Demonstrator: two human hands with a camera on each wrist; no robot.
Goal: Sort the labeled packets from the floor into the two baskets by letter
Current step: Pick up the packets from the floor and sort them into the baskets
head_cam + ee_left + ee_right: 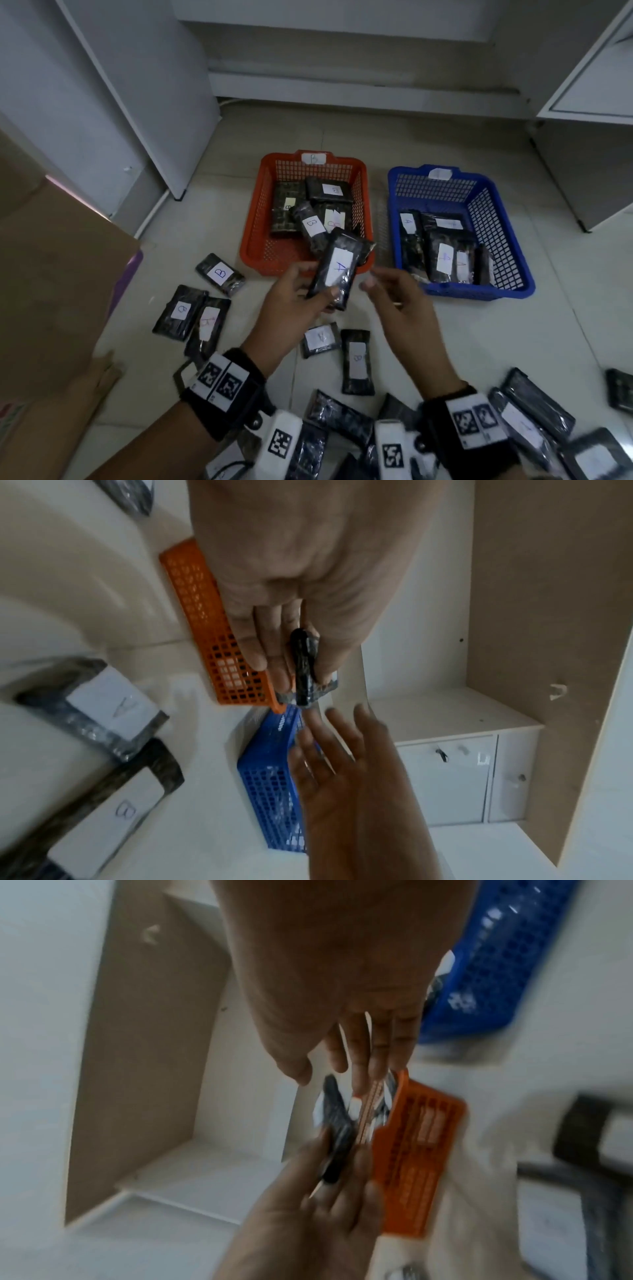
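My left hand (310,286) grips a black packet (339,270) with a white label marked A, held above the near rim of the orange basket (250,212). The orange basket carries a B tag and holds several B packets. To its right, the blue basket (496,240) holds several A packets. My right hand (375,279) hovers open just right of the held packet, holding nothing. In the left wrist view the packet (304,666) shows edge-on between thumb and fingers. Loose packets lie on the floor, among them a B packet (221,274) and another (356,359).
A cardboard box (51,274) stands at the left by a white cabinet panel (137,102). Another white cabinet (589,102) stands at the right, behind the blue basket. Several more packets (534,407) crowd the floor near my wrists.
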